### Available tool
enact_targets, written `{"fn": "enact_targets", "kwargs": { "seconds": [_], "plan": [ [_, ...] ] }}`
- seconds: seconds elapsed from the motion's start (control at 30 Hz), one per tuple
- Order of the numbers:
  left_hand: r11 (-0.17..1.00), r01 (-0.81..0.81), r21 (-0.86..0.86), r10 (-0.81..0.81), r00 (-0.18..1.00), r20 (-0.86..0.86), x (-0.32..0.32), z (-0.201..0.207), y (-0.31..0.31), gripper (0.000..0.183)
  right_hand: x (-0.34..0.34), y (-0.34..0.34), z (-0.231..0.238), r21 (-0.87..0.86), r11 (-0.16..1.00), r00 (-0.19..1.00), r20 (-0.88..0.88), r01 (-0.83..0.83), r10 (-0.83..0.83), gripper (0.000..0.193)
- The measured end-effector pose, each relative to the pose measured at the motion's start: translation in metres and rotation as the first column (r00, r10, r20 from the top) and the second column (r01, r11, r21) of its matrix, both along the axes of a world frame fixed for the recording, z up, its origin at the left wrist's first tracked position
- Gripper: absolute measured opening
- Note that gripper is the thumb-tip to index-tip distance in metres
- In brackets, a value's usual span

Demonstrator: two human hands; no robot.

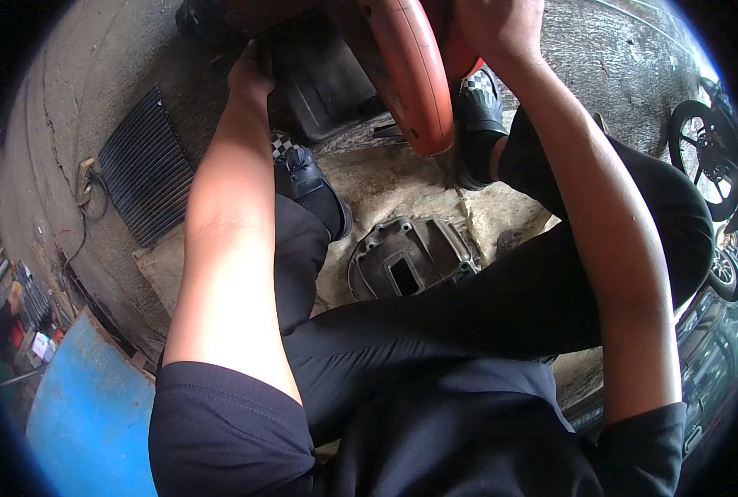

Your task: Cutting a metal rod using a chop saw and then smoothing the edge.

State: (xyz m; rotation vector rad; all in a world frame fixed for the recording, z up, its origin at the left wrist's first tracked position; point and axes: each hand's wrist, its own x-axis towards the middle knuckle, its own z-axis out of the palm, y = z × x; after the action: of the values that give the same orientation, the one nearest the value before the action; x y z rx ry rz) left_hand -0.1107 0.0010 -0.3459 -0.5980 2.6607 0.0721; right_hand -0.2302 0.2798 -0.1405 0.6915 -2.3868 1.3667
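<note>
floor (605,70), right hand (501,25) beside red part (413,74)

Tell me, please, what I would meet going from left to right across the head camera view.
Blue sheet, black slatted grate, left hand, left shoe, dark metal cover, right hand, upper motorcycle wheel.

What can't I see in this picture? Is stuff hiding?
In the head view:
Right hand: partly cut off by the upper edge, so its grip can't be told.
Left hand: its fingers are lost in dark shadow.
Curved orange part: its top runs past the upper edge.
Metal cover: a black-trousered leg hides its near edge.
Clutter at far left: too small to name.
</note>
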Motion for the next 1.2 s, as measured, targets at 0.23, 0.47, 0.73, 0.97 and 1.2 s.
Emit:
{"fn": "enact_targets", "kwargs": {
  "seconds": [0.23, 0.47, 0.73, 0.97, 1.2],
  "plan": [
    [0.995, 0.095, 0.037, -0.092, 0.992, -0.088, 0.003, -0.048, -0.027, 0.06, 0.0, -0.002, 0.0, 0.035, 0.999, 1.0, 0.012, 0.026, -0.027, 0.036],
    [0.992, -0.017, 0.123, 0.062, 0.927, -0.37, 0.004, -0.05, -0.024, 0.048, 0.004, -0.001, 0.005, 0.016, 1.0, 1.0, -0.022, -0.015, 0.015, 0.036],
    [0.999, -0.017, 0.031, 0.017, 1.0, -0.01, -0.002, -0.011, -0.007, 0.052, 0.0, 0.0, 0.005, 0.072, 0.997, 0.999, 0.027, 0.018, -0.02, 0.037],
    [0.996, -0.065, 0.06, 0.067, 0.997, -0.026, 0.0, -0.011, -0.006, 0.05, 0.001, 0.0, 0.003, 0.039, 0.999, 0.997, 0.073, 0.023, -0.025, 0.038],
    [0.967, -0.171, 0.187, 0.19, 0.978, -0.086, 0.0, -0.019, -0.01, 0.049, 0.003, -0.001, 0.003, 0.018, 0.999, 0.996, 0.077, 0.034, -0.036, 0.039]
  ]
}}
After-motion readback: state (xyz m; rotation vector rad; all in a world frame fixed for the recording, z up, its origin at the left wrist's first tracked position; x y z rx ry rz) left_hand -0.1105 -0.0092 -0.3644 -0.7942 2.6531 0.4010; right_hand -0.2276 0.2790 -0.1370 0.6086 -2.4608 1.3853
